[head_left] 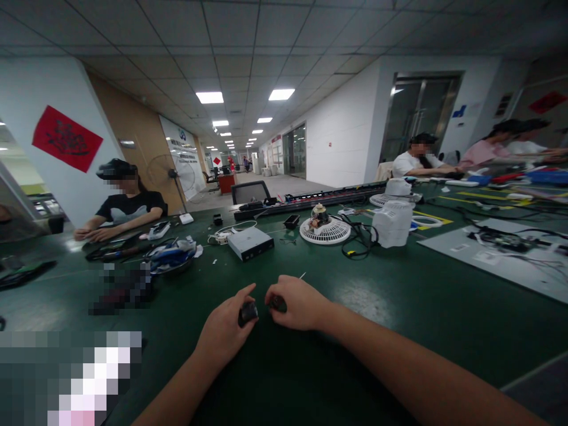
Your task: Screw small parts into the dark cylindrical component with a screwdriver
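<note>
Both of my hands rest close together on the green table mat (364, 307), just in front of me. My left hand (224, 331) is curled round a small black part (247, 313), which it pinches between thumb and fingers. My right hand (295, 303) is closed in a loose fist, with another small dark piece (277, 304) showing at its fingertips. The two pieces lie almost touching. A thin white sliver (302, 275) lies on the mat just beyond my right hand.
Farther back stand a grey box (251, 243), a white fan grille with a motor (325, 228), a white plastic housing (392, 222) and black cables (359, 239). A person (122, 207) sits at the left; others (419, 158) work at the right. Tools and a blue-white bundle (171, 255) lie at left.
</note>
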`<control>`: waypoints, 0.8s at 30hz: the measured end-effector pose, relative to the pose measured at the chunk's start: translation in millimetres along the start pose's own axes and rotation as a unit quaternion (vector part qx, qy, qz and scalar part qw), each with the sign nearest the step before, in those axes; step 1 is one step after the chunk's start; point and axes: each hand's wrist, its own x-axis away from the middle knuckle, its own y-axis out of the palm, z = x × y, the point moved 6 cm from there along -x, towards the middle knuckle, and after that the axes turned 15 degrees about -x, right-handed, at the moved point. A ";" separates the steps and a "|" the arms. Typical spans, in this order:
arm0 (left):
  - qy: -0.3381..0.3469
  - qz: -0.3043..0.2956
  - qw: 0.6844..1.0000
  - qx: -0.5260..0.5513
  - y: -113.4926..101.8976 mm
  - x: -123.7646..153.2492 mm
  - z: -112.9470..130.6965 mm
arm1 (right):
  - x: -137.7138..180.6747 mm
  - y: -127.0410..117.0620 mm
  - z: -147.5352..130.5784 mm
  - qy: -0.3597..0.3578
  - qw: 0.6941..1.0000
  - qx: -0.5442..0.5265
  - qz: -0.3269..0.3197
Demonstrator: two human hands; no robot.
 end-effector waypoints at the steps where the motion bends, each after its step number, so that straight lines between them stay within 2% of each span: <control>1: 0.004 0.003 1.000 0.004 -0.4 0.1 0.7 | 0.4 -2.1 -1.9 -0.005 1.000 -0.014 0.014; 5: 0.028 0.007 0.999 0.029 -0.7 1.1 4.6 | 0.7 -5.5 -2.8 -0.030 0.997 -0.057 0.044; 9: 0.052 0.029 0.997 0.042 -2.2 3.0 7.5 | 0.2 -1.7 -3.3 -0.093 0.992 -0.070 0.039; 17: 0.096 0.048 0.992 0.063 -5.3 7.8 14.6 | 2.6 3.6 -9.0 -0.174 0.980 -0.090 0.035; 21: 0.127 0.068 0.988 0.051 -7.7 10.0 17.8 | 3.5 0.3 -10.4 -0.165 0.980 -0.091 0.065; 24: 0.150 0.078 0.985 0.036 -7.8 11.7 18.3 | 2.1 -1.2 -7.0 -0.116 0.985 -0.096 0.086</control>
